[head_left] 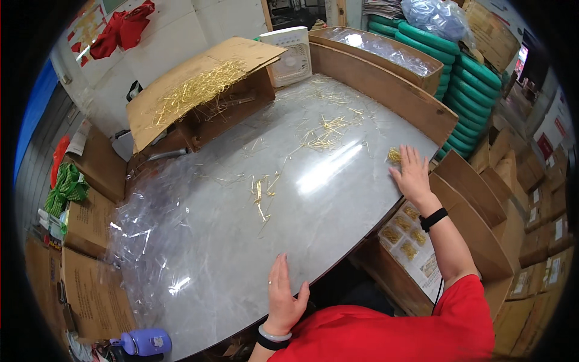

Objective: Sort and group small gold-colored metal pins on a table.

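Bright overhead light, glare on table, fisheye edges bent.

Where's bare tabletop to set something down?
Free: the grey patch between left hand and right hand, below the gold pins. Crowded: clear plastic bags along the left edge, pin scatter toward the cardboard box.

Grey marble table w/ loose gold pins scattered across, clear plastic bags at left, cardboard box (pins on its flap), white fan.
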The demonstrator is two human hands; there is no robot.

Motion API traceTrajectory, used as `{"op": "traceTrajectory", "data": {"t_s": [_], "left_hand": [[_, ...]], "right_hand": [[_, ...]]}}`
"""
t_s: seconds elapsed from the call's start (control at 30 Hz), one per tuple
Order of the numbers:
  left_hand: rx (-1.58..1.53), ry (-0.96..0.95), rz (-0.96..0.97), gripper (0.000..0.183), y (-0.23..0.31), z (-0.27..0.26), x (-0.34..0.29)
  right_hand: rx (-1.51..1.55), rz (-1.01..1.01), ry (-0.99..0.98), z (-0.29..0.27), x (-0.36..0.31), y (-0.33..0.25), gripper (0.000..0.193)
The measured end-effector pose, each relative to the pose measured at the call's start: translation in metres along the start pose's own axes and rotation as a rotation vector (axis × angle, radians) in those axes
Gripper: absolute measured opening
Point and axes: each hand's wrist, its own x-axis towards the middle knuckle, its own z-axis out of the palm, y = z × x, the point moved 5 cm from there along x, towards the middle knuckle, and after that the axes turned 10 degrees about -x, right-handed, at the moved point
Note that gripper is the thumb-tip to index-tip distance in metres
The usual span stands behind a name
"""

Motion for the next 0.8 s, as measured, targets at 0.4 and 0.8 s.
{"op": "traceTrajectory", "data": {"t_s": [0.4, 0.8], "left_hand": [[-0.302, -0.122, 0.007, 0.061, 0.022, 0.019, 0.003], [-1.136, -0.367, -0.520, 0.058, 0.023, 0.054, -0.028]], "right_hand": [[2.058, 0.251, -0.173, -0.117, -0.028, -0.137, 0.046], [2.070, 0.169, -0.526, -0.126, -0.079, -0.225, 0.029]]}}
